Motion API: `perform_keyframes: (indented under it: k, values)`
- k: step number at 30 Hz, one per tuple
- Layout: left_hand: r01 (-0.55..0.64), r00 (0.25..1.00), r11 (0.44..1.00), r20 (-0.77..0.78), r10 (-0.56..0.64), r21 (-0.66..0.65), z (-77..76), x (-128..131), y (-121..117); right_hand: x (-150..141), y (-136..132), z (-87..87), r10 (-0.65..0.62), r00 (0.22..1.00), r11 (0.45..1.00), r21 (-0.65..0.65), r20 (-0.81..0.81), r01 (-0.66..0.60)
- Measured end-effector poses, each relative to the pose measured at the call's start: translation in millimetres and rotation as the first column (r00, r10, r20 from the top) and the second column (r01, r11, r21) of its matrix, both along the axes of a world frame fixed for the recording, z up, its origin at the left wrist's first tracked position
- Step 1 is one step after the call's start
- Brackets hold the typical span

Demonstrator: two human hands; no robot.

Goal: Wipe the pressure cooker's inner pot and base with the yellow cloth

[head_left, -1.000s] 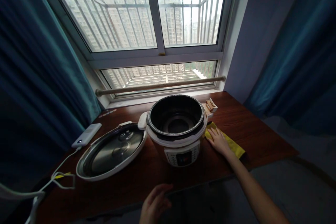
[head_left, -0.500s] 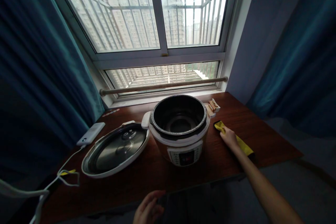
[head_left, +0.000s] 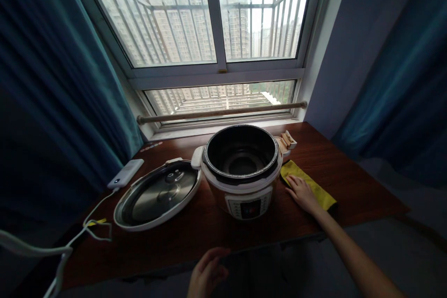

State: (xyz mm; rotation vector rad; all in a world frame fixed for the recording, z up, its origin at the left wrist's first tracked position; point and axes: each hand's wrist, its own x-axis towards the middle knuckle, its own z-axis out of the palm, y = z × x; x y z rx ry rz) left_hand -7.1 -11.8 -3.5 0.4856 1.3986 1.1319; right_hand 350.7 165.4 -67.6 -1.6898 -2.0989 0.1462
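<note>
My right hand (head_left: 302, 193) lies flat, fingers spread, on a yellow cloth (head_left: 312, 184) on the brown wooden table (head_left: 356, 186), just right of a white electric cooker (head_left: 242, 170). The cooker stands with no lid on and its dark inner pot shows. Its round lid (head_left: 158, 194) lies upside down on the table to the cooker's left. My left hand (head_left: 206, 274) hovers low at the table's near edge in front of the cooker, fingers loosely curled and holding nothing.
A white power bank (head_left: 125, 173) with a white cable (head_left: 87, 223) lies at the table's left. A small clip-like part (head_left: 288, 139) sits behind the cooker's right. A window with a wooden rod (head_left: 220, 112) is behind; teal curtains hang both sides.
My right hand slid on the yellow cloth away from the cooker and then back toward its base. The view shifted slightly left. My left hand stayed near the table edge.
</note>
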Motion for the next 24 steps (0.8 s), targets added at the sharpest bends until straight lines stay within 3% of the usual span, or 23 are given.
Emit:
perform_keyframes:
  k: [4, 6, 8, 10, 12, 13, 14, 16, 18, 20, 21, 24]
  values:
    - [-0.076, 0.996, 0.997, 0.048, 0.075, 0.032, -2.9, -18.5, -3.1, 9.4, 2.8, -5.6, 0.016, 0.999, 1.000, 0.020, 0.046, -0.017]
    - [-0.116, 0.992, 0.993, 0.046, 0.114, 0.025, -5.1, -40.7, -5.8, 13.5, -2.1, -2.3, -0.017, 0.999, 0.997, 0.078, -0.028, 0.019]
    - [-0.174, 0.984, 0.985, 0.040, 0.173, 0.012, -7.2, -70.2, -9.6, 11.4, -19.5, 6.7, -0.119, 0.979, 0.979, 0.147, -0.167, 0.144]
    - [-0.262, 0.964, 0.965, 0.033, 0.262, 0.012, -9.7, -102.6, -14.1, -1.0, -50.5, 20.0, -0.286, 0.894, 0.927, 0.135, -0.345, 0.349]
    - [-0.351, 0.936, 0.936, 0.036, 0.350, 0.027, -13.4, -133.2, -17.4, -27.6, -90.1, 33.9, -0.483, 0.731, 0.847, -0.045, -0.483, 0.530]
    - [-0.383, 0.923, 0.923, 0.044, 0.381, 0.032, -15.7, -146.6, -17.7, -46.7, -110.3, 39.9, -0.526, 0.644, 0.830, -0.172, -0.556, 0.530]
    - [-0.407, 0.913, 0.913, 0.060, 0.404, 0.034, -18.2, -158.1, -16.7, -69.4, -129.2, 44.9, -0.523, 0.552, 0.843, -0.296, -0.650, 0.450]
    - [-0.425, 0.900, 0.905, 0.112, 0.420, 0.017, -23.2, -174.5, -10.1, -122.4, -159.0, 52.4, -0.540, 0.369, 0.835, -0.536, -0.757, 0.123]
    - [-0.420, 0.894, 0.908, 0.172, 0.414, -0.003, -26.8, -182.0, 2.4, -178.1, -174.1, 59.5, -0.605, 0.265, 0.686, -0.660, -0.751, -0.307]
    - [-0.404, 0.890, 0.915, 0.234, 0.392, 0.003, -28.3, -182.2, 18.7, -228.2, -173.2, 69.7, -0.679, 0.184, 0.495, -0.628, -0.711, -0.600]
    - [-0.398, 0.884, 0.917, 0.274, 0.380, 0.012, -28.2, -180.7, 27.3, -249.8, -167.4, 76.1, -0.703, 0.138, 0.445, -0.583, -0.697, -0.680]
    - [-0.408, 0.824, 0.913, 0.430, 0.368, 0.001, -25.9, -175.3, 50.3, -303.1, -134.2, 96.2, -0.722, -0.068, 0.481, -0.429, -0.689, -0.765]
